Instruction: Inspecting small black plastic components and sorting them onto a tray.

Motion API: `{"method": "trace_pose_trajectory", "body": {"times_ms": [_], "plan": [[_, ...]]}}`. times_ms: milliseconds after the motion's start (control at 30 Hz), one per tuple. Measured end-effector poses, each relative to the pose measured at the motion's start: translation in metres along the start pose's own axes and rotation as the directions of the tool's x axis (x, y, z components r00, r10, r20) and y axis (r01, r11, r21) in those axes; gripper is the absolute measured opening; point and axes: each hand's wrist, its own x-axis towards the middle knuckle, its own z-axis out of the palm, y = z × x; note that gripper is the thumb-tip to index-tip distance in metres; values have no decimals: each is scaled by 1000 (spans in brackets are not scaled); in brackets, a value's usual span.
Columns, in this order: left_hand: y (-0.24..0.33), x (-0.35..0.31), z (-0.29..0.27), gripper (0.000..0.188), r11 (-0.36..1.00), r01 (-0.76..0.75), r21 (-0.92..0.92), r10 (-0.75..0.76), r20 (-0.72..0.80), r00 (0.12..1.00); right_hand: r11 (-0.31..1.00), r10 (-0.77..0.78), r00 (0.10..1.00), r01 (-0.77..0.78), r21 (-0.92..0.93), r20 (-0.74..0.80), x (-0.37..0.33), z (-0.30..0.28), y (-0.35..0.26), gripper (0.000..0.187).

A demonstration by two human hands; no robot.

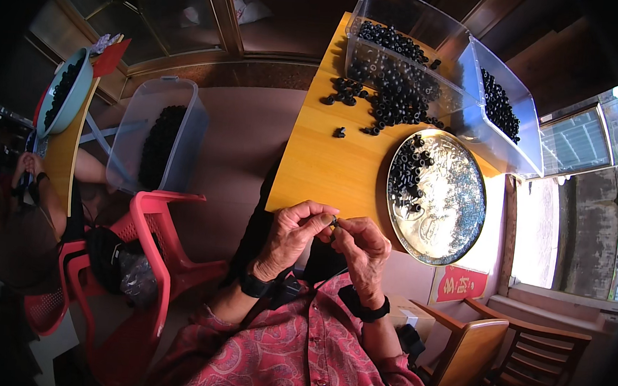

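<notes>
- The left hand [298, 236] pinches a small black piece [333, 222] between thumb and fingers; its other fingers are curled.
- The right hand [364, 247] grips the same piece with its fingertips, the two hands nearly touching. The fingers hide much of the piece.
- That piece is held up beside the near edge of the yellow table [306, 175], in front of the person's patterned red shirt [263, 356].
- A round, shiny tray [457, 202] sits at the table's near right corner, with black rings [411, 167] gathered on its left part.
- A clear bin [419, 16] stands at the far edge; a loose heap [398, 106] of black rings spreads before it.
- One stray ring [339, 132] lies apart from the heap, toward the left edge.
- A second clear bin [520, 153], at the right edge, holds more black rings.
- Left of the table, a translucent tub [194, 133] stands near a red chair [159, 276].
</notes>
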Motion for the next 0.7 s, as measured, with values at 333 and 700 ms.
{"method": "trace_pose_trajectory", "body": {"times_ms": [333, 700], "plan": [[-2, 1, 1, 16, 999, -22, 33, 22, -4, 1000, 1000, 17, 1000, -17, 4, -2, -1, 0, -1, 5], [-3, 0, 0, 17, 1000, -3, 27, 3, -2, 1000, 1000, 27, 1000, -27, 12, -3, -1, 1, -2, 5]]}}
